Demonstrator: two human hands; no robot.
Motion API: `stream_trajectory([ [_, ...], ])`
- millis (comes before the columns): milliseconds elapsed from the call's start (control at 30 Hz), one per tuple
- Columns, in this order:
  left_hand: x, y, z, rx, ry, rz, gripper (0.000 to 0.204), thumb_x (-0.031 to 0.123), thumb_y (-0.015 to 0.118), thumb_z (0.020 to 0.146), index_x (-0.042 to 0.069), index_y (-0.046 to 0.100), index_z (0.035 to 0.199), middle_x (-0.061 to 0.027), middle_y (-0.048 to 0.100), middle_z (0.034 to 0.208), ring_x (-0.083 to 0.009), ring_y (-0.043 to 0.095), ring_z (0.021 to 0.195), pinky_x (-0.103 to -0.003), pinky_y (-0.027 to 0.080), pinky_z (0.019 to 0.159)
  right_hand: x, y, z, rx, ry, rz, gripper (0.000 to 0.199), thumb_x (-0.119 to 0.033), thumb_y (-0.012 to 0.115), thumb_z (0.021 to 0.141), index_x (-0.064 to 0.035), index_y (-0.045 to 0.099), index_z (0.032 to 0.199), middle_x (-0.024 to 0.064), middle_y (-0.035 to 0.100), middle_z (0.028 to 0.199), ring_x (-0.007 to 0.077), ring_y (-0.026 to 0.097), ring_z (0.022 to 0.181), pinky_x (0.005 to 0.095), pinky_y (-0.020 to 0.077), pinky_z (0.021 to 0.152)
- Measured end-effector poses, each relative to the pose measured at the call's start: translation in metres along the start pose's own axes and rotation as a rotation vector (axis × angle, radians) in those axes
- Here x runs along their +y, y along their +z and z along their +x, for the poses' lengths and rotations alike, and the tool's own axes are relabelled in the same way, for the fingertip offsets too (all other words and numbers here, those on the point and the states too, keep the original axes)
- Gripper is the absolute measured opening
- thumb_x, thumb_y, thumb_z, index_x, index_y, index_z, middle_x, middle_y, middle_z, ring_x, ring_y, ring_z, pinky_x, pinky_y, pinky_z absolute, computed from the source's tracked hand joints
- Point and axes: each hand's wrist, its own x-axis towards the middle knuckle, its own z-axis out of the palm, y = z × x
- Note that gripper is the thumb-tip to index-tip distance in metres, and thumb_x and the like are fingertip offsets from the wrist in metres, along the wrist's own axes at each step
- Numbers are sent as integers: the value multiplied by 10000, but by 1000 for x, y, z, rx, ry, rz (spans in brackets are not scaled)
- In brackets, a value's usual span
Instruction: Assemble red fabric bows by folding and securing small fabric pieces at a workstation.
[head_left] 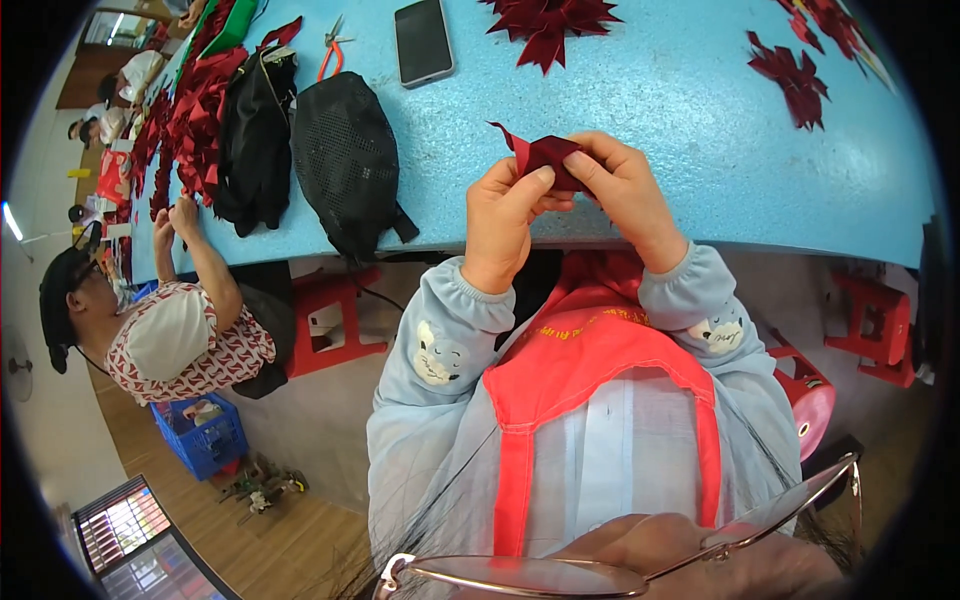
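Note:
Both my hands are raised near the front edge of the blue table [640, 215], pinching one dark red ribbon piece [552, 158] between them. My left hand [503, 215] grips its lower left part with thumb and fingers. On the right side my right hand [628, 190] has its thumb pressed on the folded ribbon. A pointed end of the ribbon sticks out at the upper left, and the fingers cover its lower part. Beyond my hands lies a dark red ribbon bow [550, 28] with pointed ends. A similar bow [792, 82] is at the right.
Left of my hands are a black mesh bag [345, 160], another black bag [255, 145], red-handled pliers [331, 58] and a phone [423, 42]. A heap of red ribbon [200, 115] lies farther left, by a seated co-worker [185, 320]. Red stools [325, 325] stand below the table.

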Motion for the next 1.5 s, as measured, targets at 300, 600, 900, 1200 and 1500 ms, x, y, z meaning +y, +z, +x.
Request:
stream_trajectory([
  [300,1,-3,-4,63,97,-153,141,61,530,847,-31,575,944,-112,641,869,-178,630,721,-292,520,631,9,-3,-10,-22,-175,11,129,-2,519,849,-39,559,965,18,566,807,65,504,656,199,403,559],
  [600,3,-1,-5,7,194,-168,179,69,549,841,-48,584,972,-120,643,876,-192,627,727,-304,512,672,3,-1,-8,-16,-22,157,115,20,502,843,-19,579,919,40,574,890,93,512,666,213,416,586],
  [900,0,-3,-7,28,264,1,166,53,581,841,-53,596,968,-110,643,881,-156,611,738,-274,500,675,9,-9,-1,-155,-11,299,113,13,540,802,0,604,895,67,542,1017,126,523,737,230,428,613],
  [1200,-4,-4,-10,22,386,167,99,12,580,839,-42,594,921,-39,602,820,-111,585,738,-230,466,641,3,-8,-1,-188,48,324,120,35,543,779,7,623,864,72,550,1033,146,543,779,247,448,666],
  [1500,-7,-5,-11,75,546,449,85,30,598,829,-22,598,895,-34,561,761,-82,545,678,-222,430,582,10,-8,-2,-186,-64,181,84,26,567,801,34,622,864,88,547,1049,181,573,850,283,476,741],
])
